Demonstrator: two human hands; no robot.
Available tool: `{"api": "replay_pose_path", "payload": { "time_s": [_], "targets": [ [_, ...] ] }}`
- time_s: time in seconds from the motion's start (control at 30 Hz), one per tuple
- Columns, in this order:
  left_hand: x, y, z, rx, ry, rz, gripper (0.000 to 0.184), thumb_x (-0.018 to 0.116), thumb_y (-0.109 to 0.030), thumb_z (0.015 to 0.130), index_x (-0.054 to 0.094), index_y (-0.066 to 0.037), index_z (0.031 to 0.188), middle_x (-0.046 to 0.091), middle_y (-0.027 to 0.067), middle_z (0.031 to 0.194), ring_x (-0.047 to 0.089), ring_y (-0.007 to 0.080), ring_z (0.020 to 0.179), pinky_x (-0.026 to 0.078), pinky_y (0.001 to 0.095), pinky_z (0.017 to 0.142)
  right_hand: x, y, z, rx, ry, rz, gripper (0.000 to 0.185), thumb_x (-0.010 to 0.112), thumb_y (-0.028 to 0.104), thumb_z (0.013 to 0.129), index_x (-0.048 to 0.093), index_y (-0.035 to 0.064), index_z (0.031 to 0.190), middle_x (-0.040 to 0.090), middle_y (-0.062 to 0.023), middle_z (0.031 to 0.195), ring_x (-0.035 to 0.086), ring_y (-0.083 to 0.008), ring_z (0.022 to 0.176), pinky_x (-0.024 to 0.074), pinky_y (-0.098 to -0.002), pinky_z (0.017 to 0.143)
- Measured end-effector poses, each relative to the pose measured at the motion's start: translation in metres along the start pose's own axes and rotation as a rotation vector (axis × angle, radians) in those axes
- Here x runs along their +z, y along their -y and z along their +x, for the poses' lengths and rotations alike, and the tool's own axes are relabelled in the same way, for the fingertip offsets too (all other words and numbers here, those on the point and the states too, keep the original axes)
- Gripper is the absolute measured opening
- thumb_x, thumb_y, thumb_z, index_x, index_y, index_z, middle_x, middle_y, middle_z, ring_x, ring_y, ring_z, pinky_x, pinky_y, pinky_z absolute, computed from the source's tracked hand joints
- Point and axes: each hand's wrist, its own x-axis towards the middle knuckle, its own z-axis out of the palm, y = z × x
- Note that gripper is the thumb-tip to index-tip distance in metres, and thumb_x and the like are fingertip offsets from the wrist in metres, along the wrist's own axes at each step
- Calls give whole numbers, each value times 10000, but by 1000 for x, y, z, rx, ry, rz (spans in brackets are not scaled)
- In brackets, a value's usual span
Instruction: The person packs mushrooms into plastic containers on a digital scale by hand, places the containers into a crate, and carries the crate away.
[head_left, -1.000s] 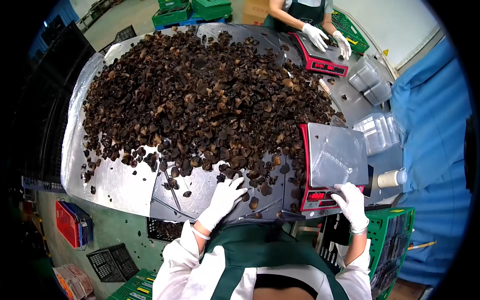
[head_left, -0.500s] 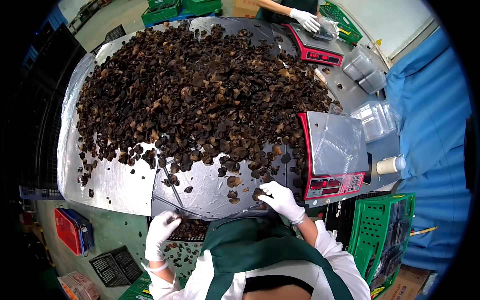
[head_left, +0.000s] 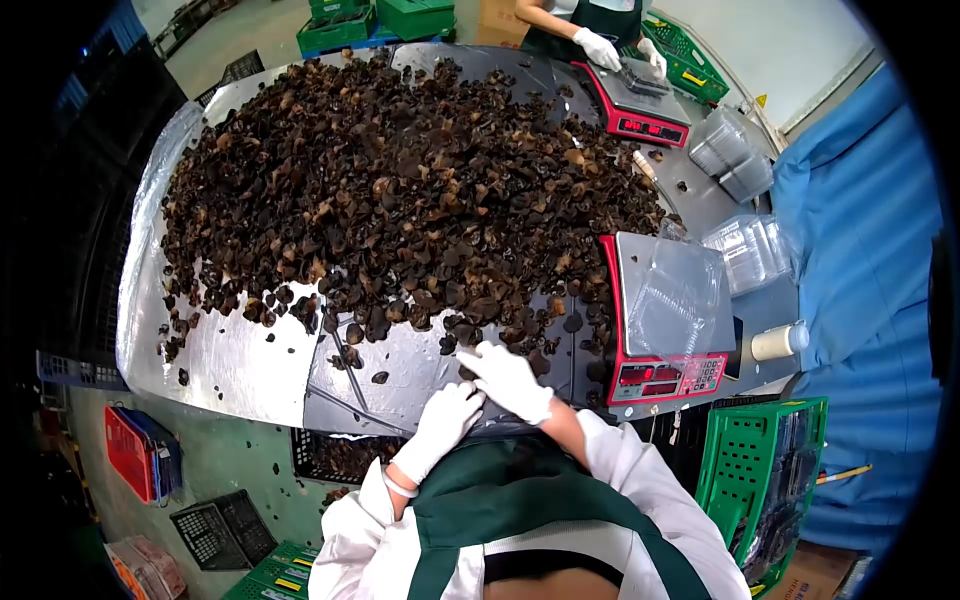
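My gloved right hand (head_left: 508, 382) is over the table's front edge, its fingers curled down on a dark wood ear mushroom (head_left: 466, 374). Just below and left of it, my gloved left hand (head_left: 446, 424) has its fingers drawn together, the tips close to my right fingers. Whatever those left fingertips hold is hidden. A large heap of brown-black wood ear mushrooms (head_left: 400, 190) spreads over the table beyond both hands, with a few loose pieces near its front.
A red scale (head_left: 665, 380) bearing a clear plastic tray (head_left: 680, 300) stands at the right. Stacked clear boxes (head_left: 750, 250) and a white cup (head_left: 780, 342) sit beside it. Across the table a co-worker's gloved hand (head_left: 597, 48) is near a second scale (head_left: 645, 125). Green crates (head_left: 745, 480) stand lower right.
My left hand has come up and right from beside the table to its front edge. My right hand has moved left onto the loose pieces, and the hands are now close together.
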Motion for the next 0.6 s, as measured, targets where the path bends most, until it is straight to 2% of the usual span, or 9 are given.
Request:
{"api": "replay_pose_path", "payload": {
  "time_s": [0.07,0.1,0.13,0.23,0.33,0.4,0.53,0.57,0.6],
  "targets": [
    [4,6,-10,1,15,-3,284,677,-158,781,628,-81,1050,572,73,1037,558,268,908,481,361,764,15,-7,8,-1,44,-11,259,617,125,806,589,124,1064,525,-89,960,590,-259,836,515,-358,650],
    [3,8,-16,8,16,3,284,677,-158,781,628,-81,1050,572,73,1037,558,268,908,481,361,764,18,-14,7,-19,-90,90,143,607,120,817,586,104,958,519,-100,935,595,-263,790,513,-373,631],
    [2,9,-22,-39,-50,-65,273,676,-144,784,627,-78,1044,580,78,1029,566,272,919,486,361,776,8,-14,5,65,-41,174,127,602,130,830,604,94,953,535,-109,920,600,-284,794,515,-368,659],
    [-2,8,-28,-164,-191,-197,263,673,-103,793,625,-69,1049,598,97,1015,584,282,965,498,364,817,-65,-18,-15,87,-253,460,172,664,82,783,648,62,953,600,-117,928,614,-283,842,511,-333,732],
    [1,2,-12,-190,-228,-239,288,683,-120,793,626,-71,1071,599,102,1027,584,283,969,498,364,820,-136,-50,-43,126,-525,239,165,669,31,738,642,27,900,605,-117,859,612,-276,822,510,-343,743],
    [4,-1,7,-183,-240,-266,304,689,-136,792,626,-72,1082,599,103,1033,584,285,967,497,364,822,-172,-74,-62,253,-611,58,150,648,7,744,638,31,892,601,-112,856,612,-266,802,500,-333,715],
    [11,-6,44,61,-111,-79,341,690,-244,784,624,-98,1085,582,82,1036,559,278,922,482,364,781,-192,-120,-89,515,-597,19,246,694,46,746,625,32,981,599,-110,922,614,-252,798,496,-336,743],
    [11,-7,47,70,-51,-28,300,672,-238,792,619,-102,1054,568,75,1006,558,273,919,478,366,760,-191,-124,-89,506,-594,19,246,694,46,746,625,32,981,599,-110,922,614,-252,798,496,-336,743],
    [10,-7,49,78,11,24,260,654,-231,799,614,-105,1023,554,68,977,556,268,917,474,367,739,-194,-118,-83,428,-662,-155,280,706,62,743,623,33,1010,604,-103,954,614,-252,818,495,-341,759]
  ]
}}
